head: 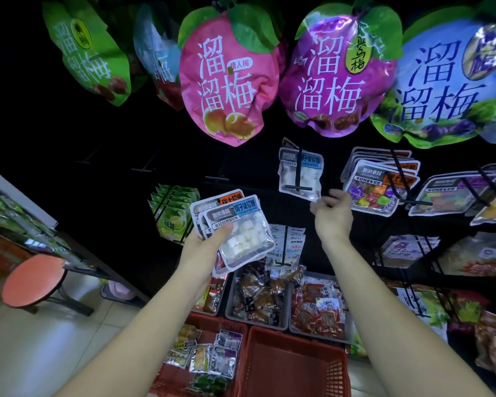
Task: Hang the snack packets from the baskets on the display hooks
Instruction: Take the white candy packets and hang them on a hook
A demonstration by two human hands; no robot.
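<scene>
My left hand [205,242] grips a small stack of clear snack packets [238,233]; the front one shows white candy cubes under a blue label. My right hand [331,213] is raised just below a matching white-candy packet [299,174] hanging on a black display hook, fingers loosely curled near the packet's lower right corner; whether they touch it I cannot tell. Two red baskets sit on the floor below: the left basket [226,329] holds several small packets, and the right basket [295,365] looks bare inside.
Big plum-candy bags [232,81] hang overhead. Hooks to the right carry packets of coloured candy [372,190] and more snacks. Green packets [172,213] hang at left, with bare hooks above them. Grey bins of wrapped snacks [258,302] stand low. An orange stool [32,279] stands left.
</scene>
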